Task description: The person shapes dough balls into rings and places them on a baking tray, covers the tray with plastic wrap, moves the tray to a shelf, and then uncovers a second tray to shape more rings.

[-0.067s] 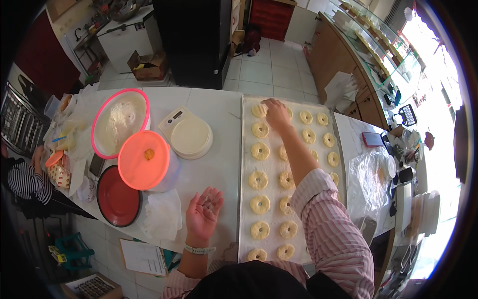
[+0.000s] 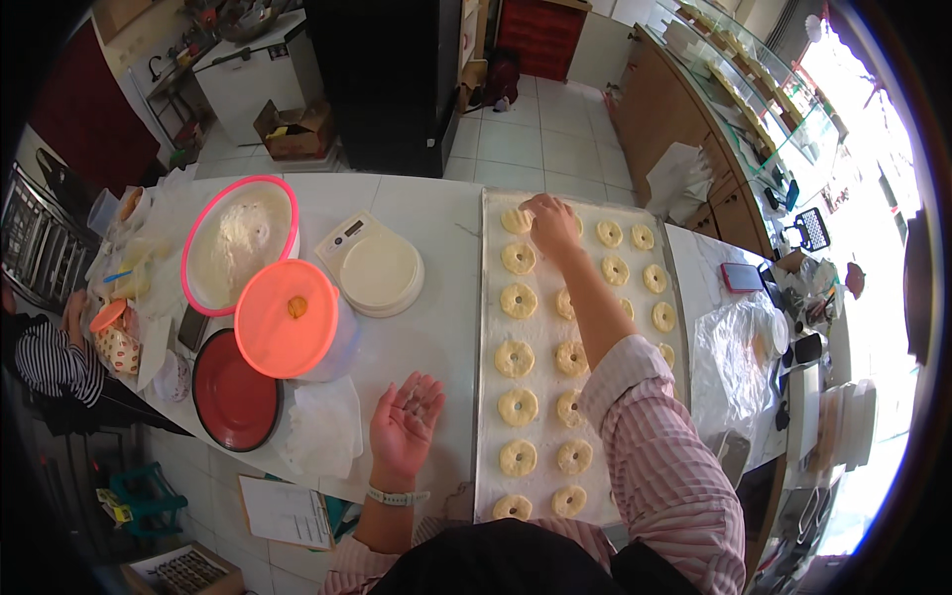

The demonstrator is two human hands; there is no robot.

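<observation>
Pale dough rings [image 2: 518,260] lie in rows on a long floured tray [image 2: 540,332]. At the tray's far left corner my right hand [image 2: 553,222] is down with its fingers drawn together, its fingertips at the right edge of a dough ring [image 2: 516,220]. Whatever those fingers pinch is hidden from view. The hand and forearm partly cover other rings in the second column. Left of the tray, my left hand [image 2: 405,421] is held palm up over the white table [image 2: 436,297]. Its fingers are loosely curled and apart, with whitish traces on the palm.
Left on the table are a pink-rimmed bowl [image 2: 295,233], an orange-lidded tub [image 2: 283,332], a kitchen scale [image 2: 375,273], a red round pan [image 2: 236,392] and white paper sheets [image 2: 325,428]. Clear plastic wrap [image 2: 732,357] lies right of the tray. A person in a striped sleeve [image 2: 59,362] is far left.
</observation>
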